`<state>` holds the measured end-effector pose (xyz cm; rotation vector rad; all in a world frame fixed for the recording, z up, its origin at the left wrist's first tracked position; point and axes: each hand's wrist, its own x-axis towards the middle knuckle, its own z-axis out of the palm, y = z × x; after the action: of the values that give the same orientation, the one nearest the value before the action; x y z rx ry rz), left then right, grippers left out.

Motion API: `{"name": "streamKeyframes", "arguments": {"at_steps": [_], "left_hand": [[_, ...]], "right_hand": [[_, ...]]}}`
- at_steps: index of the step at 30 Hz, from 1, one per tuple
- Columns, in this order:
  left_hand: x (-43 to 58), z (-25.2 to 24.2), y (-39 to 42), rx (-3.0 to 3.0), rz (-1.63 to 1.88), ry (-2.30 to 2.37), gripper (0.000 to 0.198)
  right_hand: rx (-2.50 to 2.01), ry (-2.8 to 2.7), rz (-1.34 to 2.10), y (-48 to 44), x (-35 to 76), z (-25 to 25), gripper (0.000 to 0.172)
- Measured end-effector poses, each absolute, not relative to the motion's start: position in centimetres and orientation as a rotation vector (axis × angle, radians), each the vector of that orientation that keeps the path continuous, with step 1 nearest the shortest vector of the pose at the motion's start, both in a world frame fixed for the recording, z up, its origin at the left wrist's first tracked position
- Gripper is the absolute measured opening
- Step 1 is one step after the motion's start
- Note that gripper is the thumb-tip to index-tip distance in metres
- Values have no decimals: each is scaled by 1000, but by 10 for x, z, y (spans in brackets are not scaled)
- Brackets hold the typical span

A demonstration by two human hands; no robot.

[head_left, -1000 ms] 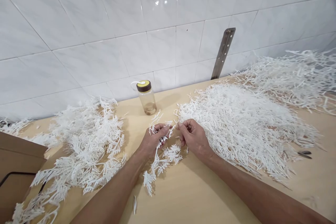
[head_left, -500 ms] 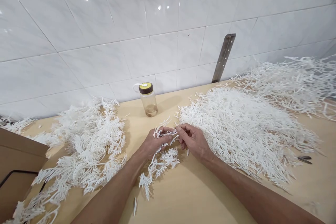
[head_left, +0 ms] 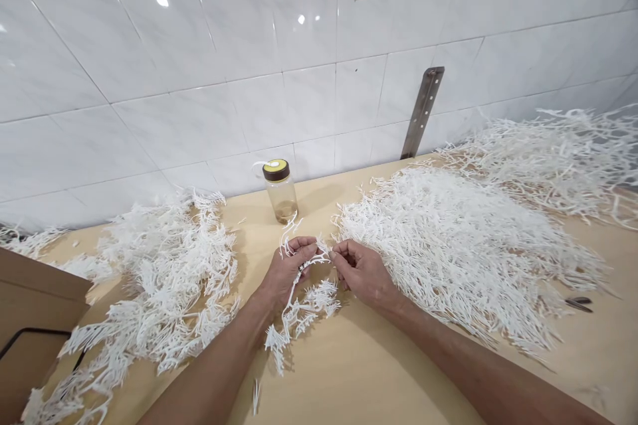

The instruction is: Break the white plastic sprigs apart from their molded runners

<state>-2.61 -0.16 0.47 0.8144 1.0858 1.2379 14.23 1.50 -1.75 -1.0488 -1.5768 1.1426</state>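
A white plastic branch (head_left: 288, 305) with many thin twigs is gripped between the thumb and fingers of my left hand (head_left: 282, 273). Part of it curves up past the fingers, and its bushy lower end hangs near the tabletop. Closed in a pinch, my right hand (head_left: 367, 275) meets a twig end of the same branch; the fingertips hide the exact contact. To the right of that hand spreads a large heap of white twigs (head_left: 463, 246). Another tangled heap of white branches (head_left: 169, 272) lies left of my left forearm.
A clear bottle (head_left: 280, 194) with a yellow and dark lid stands behind my hands. A metal bracket (head_left: 423, 113) leans on the tiled wall. At left is a cardboard box (head_left: 40, 299); at right lies a small dark tool (head_left: 579, 304). Longer white branches (head_left: 553, 159) fill the back right.
My left hand has shifted slightly left and the held branch has turned, its upper end now leaning further left. My right hand stays pinched beside it, slightly left of before.
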Motion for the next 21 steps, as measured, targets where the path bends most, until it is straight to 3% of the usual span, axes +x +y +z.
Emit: {"name": "streamKeyframes", "arguments": {"at_steps": [9, 15, 21], "left_hand": [[-10, 13, -11, 917, 1314, 1271, 47], [-10, 15, -12, 1058, 1162, 1315, 44], [-11, 20, -15, 1140, 1222, 1308, 40]], "right_hand": [[-1071, -1366, 1196, 16, 138, -18, 27], [-1046, -1343, 1193, 15, 138, -18, 29], [-1075, -1397, 1176, 15, 138, -19, 30]]}}
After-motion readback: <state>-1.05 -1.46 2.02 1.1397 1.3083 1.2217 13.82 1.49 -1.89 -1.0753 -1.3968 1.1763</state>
